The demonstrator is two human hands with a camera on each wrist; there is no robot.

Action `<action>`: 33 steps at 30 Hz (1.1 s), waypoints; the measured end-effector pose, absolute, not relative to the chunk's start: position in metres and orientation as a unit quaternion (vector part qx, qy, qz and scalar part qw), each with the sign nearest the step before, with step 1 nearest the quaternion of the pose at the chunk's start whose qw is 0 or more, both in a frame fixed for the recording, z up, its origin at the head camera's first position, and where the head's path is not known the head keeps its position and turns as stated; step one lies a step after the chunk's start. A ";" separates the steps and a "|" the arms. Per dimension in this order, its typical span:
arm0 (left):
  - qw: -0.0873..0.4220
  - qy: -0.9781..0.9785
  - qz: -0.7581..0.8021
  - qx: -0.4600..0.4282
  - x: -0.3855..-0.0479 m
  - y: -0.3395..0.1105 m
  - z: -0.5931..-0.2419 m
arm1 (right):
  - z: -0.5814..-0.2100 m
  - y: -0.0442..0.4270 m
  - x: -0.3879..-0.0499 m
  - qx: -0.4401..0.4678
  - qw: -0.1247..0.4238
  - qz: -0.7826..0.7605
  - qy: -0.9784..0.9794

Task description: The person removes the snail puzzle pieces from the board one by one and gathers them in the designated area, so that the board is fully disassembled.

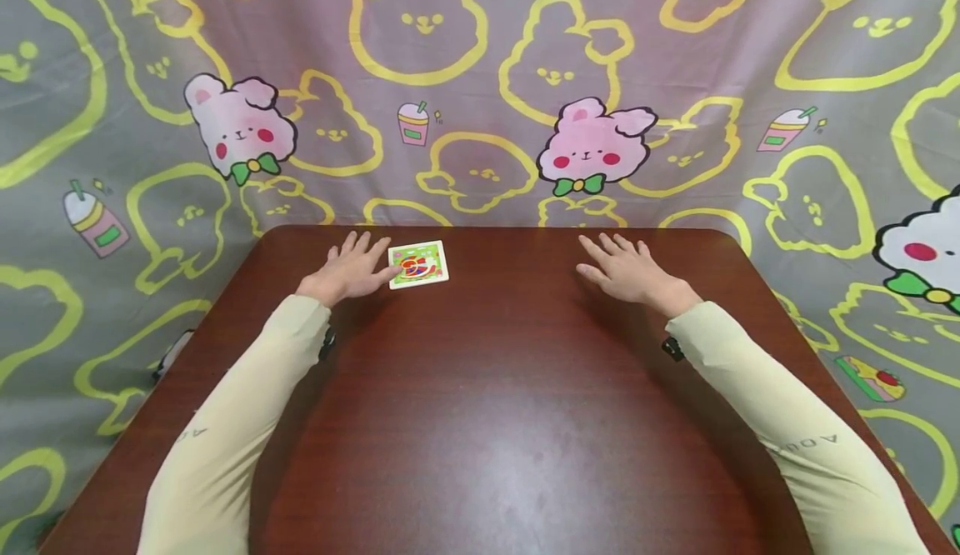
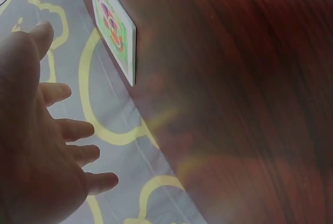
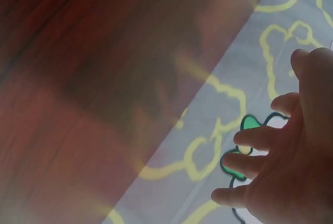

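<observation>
A square, flat picture board (image 1: 429,257) with a white edge and a green, red and orange picture lies near the table's far edge, left of centre. My left hand (image 1: 348,269) is just left of it, fingers spread, the thumb overlapping the board's left side in the head view. In the left wrist view the board (image 2: 113,29) appears apart from the left hand (image 2: 41,130), which holds nothing. Off to the right, my right hand (image 1: 624,270) hovers above the table with fingers extended and nothing in it. The right wrist view shows that hand (image 3: 291,151) with its palm side visible.
The dark reddish-brown table (image 1: 480,405) has a glossy top and rounded far corners. Behind and beside it hangs a grey curtain (image 1: 480,105) with yellow outlines and pink cartoon animals. A dark band is visible at each sleeve cuff.
</observation>
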State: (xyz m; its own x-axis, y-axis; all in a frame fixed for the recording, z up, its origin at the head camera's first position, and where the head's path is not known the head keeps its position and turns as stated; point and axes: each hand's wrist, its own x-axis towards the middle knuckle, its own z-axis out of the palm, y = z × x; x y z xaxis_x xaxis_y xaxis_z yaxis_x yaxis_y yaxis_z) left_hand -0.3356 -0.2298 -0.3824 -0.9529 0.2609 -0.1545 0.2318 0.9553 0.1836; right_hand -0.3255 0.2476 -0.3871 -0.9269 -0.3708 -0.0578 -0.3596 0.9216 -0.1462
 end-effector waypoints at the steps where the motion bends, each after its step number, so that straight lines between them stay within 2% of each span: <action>1: 0.086 0.985 0.081 0.128 -0.337 -0.228 -0.384 | -0.388 0.245 -0.325 -0.189 0.043 -0.073 0.978; 13: 0.075 0.985 0.090 0.128 -0.348 -0.222 -0.399 | -0.403 0.201 -0.327 -0.236 0.058 -0.063 0.968; 33: 0.114 0.985 0.074 0.104 -0.363 -0.226 -0.410 | -0.431 0.134 -0.323 -0.305 0.071 -0.030 0.949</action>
